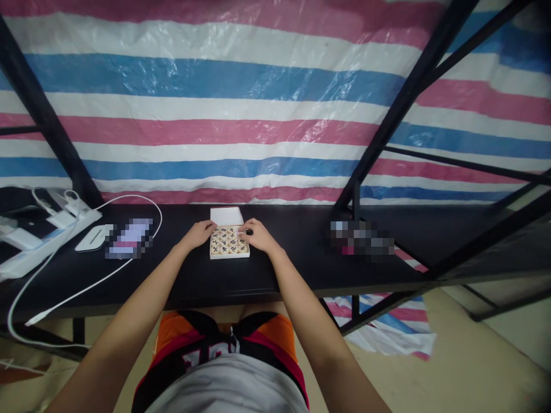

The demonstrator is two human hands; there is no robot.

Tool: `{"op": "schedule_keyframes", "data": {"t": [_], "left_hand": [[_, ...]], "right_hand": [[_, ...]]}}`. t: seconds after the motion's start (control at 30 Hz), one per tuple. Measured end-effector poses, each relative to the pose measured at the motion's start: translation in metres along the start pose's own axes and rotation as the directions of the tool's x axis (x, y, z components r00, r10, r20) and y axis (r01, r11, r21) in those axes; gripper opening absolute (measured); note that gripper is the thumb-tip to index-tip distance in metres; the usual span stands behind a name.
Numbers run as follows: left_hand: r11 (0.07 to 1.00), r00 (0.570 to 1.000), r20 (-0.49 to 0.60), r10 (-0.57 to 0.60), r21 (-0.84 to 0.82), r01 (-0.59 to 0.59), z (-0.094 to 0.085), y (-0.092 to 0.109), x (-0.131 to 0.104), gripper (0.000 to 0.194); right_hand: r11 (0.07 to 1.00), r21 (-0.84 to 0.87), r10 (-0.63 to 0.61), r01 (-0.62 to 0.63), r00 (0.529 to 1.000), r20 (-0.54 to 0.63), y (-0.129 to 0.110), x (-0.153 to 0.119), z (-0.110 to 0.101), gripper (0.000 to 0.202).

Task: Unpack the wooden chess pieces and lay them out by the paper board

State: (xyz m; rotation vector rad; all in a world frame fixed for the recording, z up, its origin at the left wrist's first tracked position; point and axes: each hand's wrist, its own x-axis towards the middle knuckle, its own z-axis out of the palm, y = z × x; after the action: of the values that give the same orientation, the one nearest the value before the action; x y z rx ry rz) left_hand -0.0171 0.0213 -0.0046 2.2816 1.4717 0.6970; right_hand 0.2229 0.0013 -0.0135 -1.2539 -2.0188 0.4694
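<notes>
On the black table, a small white box (229, 256) stands with its lid flap (227, 216) folded back away from me. Rows of round, pale xiangqi pieces (224, 242) marked with dark characters fill it. My left hand (200, 233) is closed at the box's far left corner, its fingertips on the edge. At the far right corner, my right hand (259, 236) has thumb and finger bent into a pinch over a piece in the box. The fingers partly hide the pieces beneath them.
A power strip (51, 238) with plugs and white cables lies at the left, beside a white flat device (91, 238) and a blurred phone-like object (130, 238). A blurred dark item (360, 238) lies right. Black metal frame bars (390, 129) and striped sheeting (224, 74) surround the table.
</notes>
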Motion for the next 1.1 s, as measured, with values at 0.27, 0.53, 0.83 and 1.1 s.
{"op": "schedule_keyframes", "data": {"t": [0.27, 0.53, 0.83, 1.1], "left_hand": [[1.000, 1.000, -0.003, -0.007, -0.011, 0.007, 0.000, -0.001, 0.001, 0.041], [0.999, 1.000, 0.002, -0.025, -0.023, 0.025, 0.001, -0.003, 0.001, 0.042], [0.999, 1.000, 0.008, -0.026, -0.021, 0.026, -0.001, 0.002, -0.001, 0.042], [1.000, 1.000, 0.006, -0.010, -0.012, 0.010, -0.001, -0.001, 0.000, 0.042]], "right_hand": [[0.995, 0.085, -0.058, 0.059, 0.998, -0.006, -0.004, 0.000, -0.003, 0.008], [0.971, 0.169, 0.204, -0.169, 0.954, -0.220, 0.017, 0.005, -0.010, 0.015], [0.965, 0.022, 0.264, -0.263, 0.963, -0.061, 0.032, 0.002, -0.008, 0.010], [0.963, -0.032, 0.265, -0.267, 0.962, -0.067, 0.029, 0.003, -0.003, 0.013]]}}
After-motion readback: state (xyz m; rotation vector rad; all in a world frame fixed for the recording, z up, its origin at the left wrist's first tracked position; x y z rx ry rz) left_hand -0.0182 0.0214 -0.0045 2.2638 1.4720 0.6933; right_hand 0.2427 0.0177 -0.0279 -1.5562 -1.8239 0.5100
